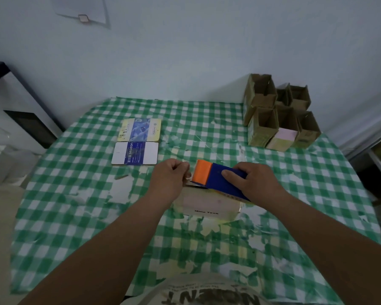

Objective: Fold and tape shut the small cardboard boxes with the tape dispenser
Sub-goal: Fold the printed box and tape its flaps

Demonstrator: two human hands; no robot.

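A small pale cardboard box with black lettering on its near side stands at the middle of the checked table. The blue tape dispenser with an orange front rests on top of it. My right hand grips the dispenser's blue body from the right. My left hand is at the box's left end, its fingers pinched together at the dispenser's orange front, seemingly on the tape end. The box's top is mostly hidden by the dispenser and both hands.
Two flattened printed cartons lie at the left back of the green checked tablecloth. A cluster of open brown boxes stands at the right back corner. A white cabinet is to the left.
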